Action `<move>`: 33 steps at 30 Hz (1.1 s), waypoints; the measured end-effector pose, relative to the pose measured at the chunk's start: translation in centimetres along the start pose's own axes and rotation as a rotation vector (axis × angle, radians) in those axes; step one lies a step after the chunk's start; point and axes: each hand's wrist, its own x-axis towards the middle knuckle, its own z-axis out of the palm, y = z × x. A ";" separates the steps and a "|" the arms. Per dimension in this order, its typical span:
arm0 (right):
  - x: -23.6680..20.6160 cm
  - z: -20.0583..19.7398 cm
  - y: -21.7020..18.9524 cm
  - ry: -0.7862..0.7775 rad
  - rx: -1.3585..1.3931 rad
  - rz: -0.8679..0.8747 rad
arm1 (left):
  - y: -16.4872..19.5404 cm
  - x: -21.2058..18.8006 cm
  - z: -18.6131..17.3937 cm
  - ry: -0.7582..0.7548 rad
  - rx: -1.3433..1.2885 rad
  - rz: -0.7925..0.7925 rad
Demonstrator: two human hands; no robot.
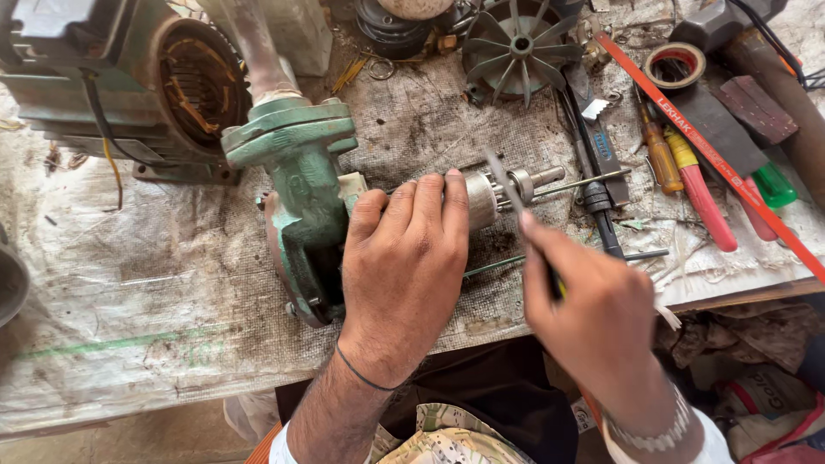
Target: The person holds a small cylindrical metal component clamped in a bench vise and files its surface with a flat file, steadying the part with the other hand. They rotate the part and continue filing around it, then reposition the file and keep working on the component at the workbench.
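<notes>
Both my hands sit closest to the lens, over the near edge of the worktop [129,283], which is covered in grimy woven sacking. My left hand [404,266] lies fingers-closed over the body of a rotor shaft assembly [507,189], holding it down where it meets the green cast pump housing [301,198]. My right hand [593,318] is pinched shut around a thin dark tool [507,185] whose tip reaches the bearing end of that shaft; the blade is blurred, so I cannot tell exactly what kind of tool it is. The shaft lies roughly in the middle of the worktop, its free end pointing toward the right edge, still joined to the housing on its left. I judge the strip-down well under way: the motor body [146,86] stands at the far left corner with its windings bare, and the grey fan [516,43] lies detached at the far edge. What seems left is freeing the bearing or ring on the shaft and separating shaft from housing. Screwdrivers [687,172], a red hacksaw blade [713,155] and a tape roll [675,64] lie toward the right edge, untouched.
</notes>
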 end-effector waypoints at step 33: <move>-0.1 -0.4 -0.6 -0.053 -0.046 -0.091 | -0.2 0.0 -0.4 -0.035 0.024 0.010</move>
